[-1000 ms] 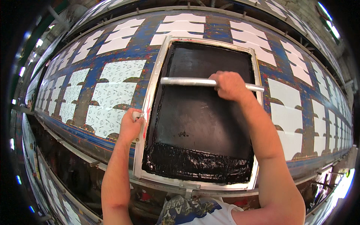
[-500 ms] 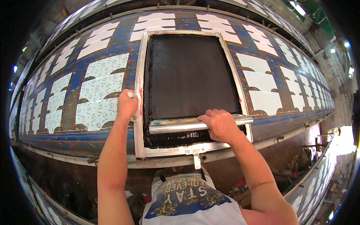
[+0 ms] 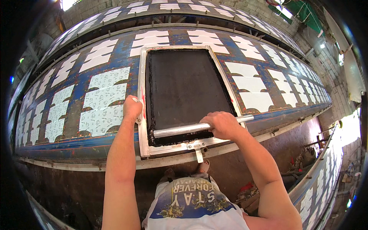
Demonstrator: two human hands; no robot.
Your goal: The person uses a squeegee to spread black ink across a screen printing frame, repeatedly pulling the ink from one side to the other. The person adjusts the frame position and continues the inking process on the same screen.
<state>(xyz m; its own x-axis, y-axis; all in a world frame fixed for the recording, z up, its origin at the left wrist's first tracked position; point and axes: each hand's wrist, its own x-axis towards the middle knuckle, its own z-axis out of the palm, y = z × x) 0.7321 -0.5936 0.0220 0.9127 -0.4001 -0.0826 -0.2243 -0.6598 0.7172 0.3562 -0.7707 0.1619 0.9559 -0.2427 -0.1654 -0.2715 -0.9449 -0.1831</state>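
Observation:
A silver-framed printing screen [image 3: 142,76] lies on the long table in front of me, its dark mesh [image 3: 184,86] edged with wet black ink. My left hand [image 3: 132,109] is closed round a pale handle [image 3: 135,100] on the frame's left side. Across the near end of the mesh lies a metal squeegee [image 3: 180,130], slightly slanted with its right end farther from me and reaching past the frame. My right hand [image 3: 222,125] grips it right of its middle, fingers wrapped over the top. A metal bracket [image 3: 197,150] juts from the frame's near edge.
Left of the screen lie white fabric pieces with a small grey print [image 3: 103,101]. Plain white pieces [image 3: 251,86] lie to the right and in the far row. The table's near rail [image 3: 76,164] runs below the screen. Another long table [image 3: 320,191] stands at the lower right.
The squeegee's right end has swung a little away from me, so it now lies at a slant. My left hand keeps its grip on the handle. The whole view has shifted slightly.

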